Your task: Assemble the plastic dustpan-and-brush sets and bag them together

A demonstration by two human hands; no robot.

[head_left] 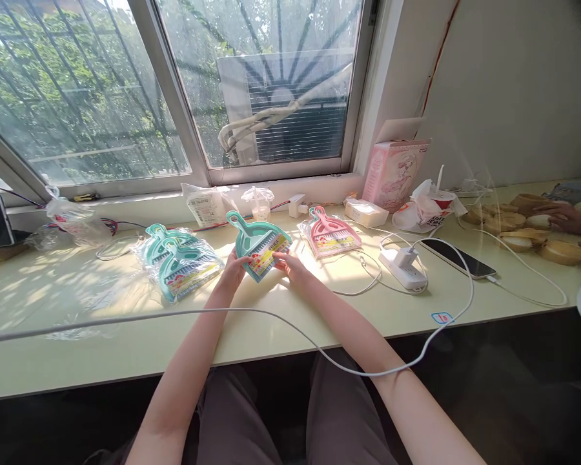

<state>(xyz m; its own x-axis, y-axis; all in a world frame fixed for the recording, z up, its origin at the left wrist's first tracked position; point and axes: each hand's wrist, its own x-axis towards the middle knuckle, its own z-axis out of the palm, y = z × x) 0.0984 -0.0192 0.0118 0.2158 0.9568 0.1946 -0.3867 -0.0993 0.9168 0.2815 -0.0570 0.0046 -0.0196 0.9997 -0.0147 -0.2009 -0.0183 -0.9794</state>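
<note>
In the middle of the table, my left hand and my right hand hold a green mini dustpan and brush set tilted between them. A yellow printed label lies across its front, over the bristles. My left fingers grip the lower left edge, with the thumb on the front. The right fingers are closed on the lower right side, by the label. Left of my hands lie several green dustpan sets in clear plastic bags, overlapping. To the right are pink dustpan sets, also bagged.
A white cable crosses in front, over my forearms. Right of me are a power strip, a phone, a pink box and bagged takeaway. Another person's hand is among tan rounded pieces at far right.
</note>
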